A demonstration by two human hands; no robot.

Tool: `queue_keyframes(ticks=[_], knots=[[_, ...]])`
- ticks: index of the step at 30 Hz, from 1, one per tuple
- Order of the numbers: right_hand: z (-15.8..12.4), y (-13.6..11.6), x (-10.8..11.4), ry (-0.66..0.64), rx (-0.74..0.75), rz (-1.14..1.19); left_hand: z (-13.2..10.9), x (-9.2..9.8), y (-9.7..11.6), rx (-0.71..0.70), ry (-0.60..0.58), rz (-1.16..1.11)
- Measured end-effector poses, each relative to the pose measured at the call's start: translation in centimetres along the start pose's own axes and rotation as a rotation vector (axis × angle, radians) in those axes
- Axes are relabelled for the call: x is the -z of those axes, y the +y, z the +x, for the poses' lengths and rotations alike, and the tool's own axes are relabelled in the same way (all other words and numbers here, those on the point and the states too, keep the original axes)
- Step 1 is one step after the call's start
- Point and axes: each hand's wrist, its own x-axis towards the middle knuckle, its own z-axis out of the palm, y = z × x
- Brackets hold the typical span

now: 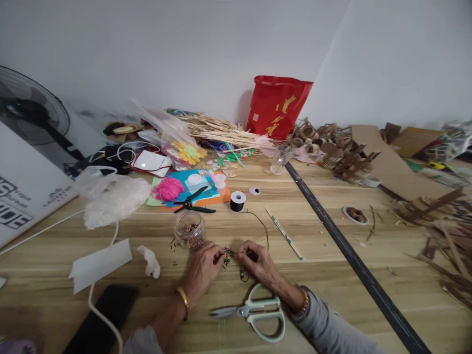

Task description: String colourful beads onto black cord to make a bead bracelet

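Observation:
My left hand [206, 264], a gold bracelet on its wrist, pinches the left side of a small cluster of coloured beads [227, 254]. Its fingertips partly hide what they hold. Opposite it, my right hand [261, 264] is closed in a pinch on the thin black cord [268, 236] by the beads. That cord curves back to a black spool [238, 201] with a white top. A short beaded end [242, 275] hangs below my right fingers. An open clear jar [190, 231] of mixed beads stands just beyond my left hand. Scissors [254, 311] lie in front of my wrists, blades pointing left.
Black-handled pliers [191, 200] and pink yarn [167, 189] lie on coloured sheets. A paper-wrapped stick [283, 233] is to the right, before a dark strip [342, 250]. A glass [279, 160] and red bag [279, 108] stand behind. A dark phone-like slab [101, 319] lies front left.

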Motion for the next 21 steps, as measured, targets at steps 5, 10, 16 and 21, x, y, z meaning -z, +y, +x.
queue_keyframes(ticks=[5,10,16,21], knots=[[-0.01,0.14,-0.03,0.003,0.000,0.007,-0.08,0.00,0.15,0.010,-0.018,0.018],[-0.05,0.27,-0.02,-0.004,0.011,0.005,-0.20,-0.15,0.02,-0.011,-0.028,0.036],[-0.05,0.36,0.03,0.001,0.017,-0.006,-0.30,-0.35,0.01,-0.012,-0.043,0.070],[-0.05,0.24,0.04,-0.005,0.019,-0.013,-0.32,-0.39,-0.06,-0.019,-0.030,0.075]])
